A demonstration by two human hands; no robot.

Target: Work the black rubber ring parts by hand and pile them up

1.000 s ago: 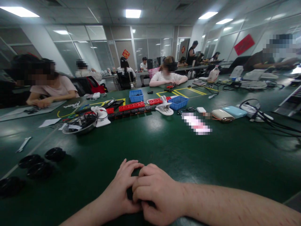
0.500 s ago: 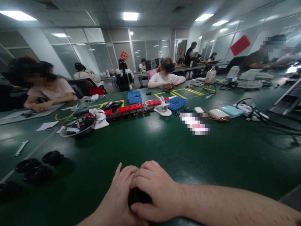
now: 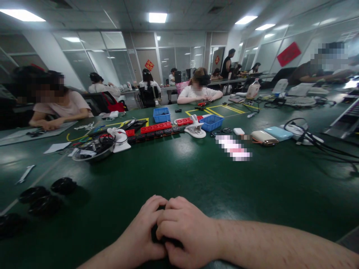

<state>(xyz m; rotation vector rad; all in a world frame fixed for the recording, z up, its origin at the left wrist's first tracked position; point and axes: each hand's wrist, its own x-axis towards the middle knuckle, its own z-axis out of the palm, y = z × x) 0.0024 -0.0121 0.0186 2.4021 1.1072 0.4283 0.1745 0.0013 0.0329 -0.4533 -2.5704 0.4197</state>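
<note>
**Hands clasped over a small dark part at the near edge of the bench**

Since half a second ago the two hands have drawn slightly back toward the person and the left fingers have curled in tighter; the rest of the bench is unchanged.

The left hand (image 3: 143,233) and right hand (image 3: 186,233) press together, both closed in a narrow grip around a small dark part (image 3: 155,234), of which only a sliver shows between the fingers. It sits low over the green bench (image 3: 196,179), right in front of the person. What the part is cannot be told.

Progress: the work on the part appears to be under way. Four similar black round parts (image 3: 46,196) lie in a loose group to the left, well apart from the hands; whether they are finished or waiting cannot be judged.

Containers: a clear bowl (image 3: 94,149) further back holds dark cables and oddments. Two blue baskets (image 3: 162,114) stand beyond a row of red and black blocks (image 3: 155,129); their contents are not visible. Other people work at the far side.
</note>
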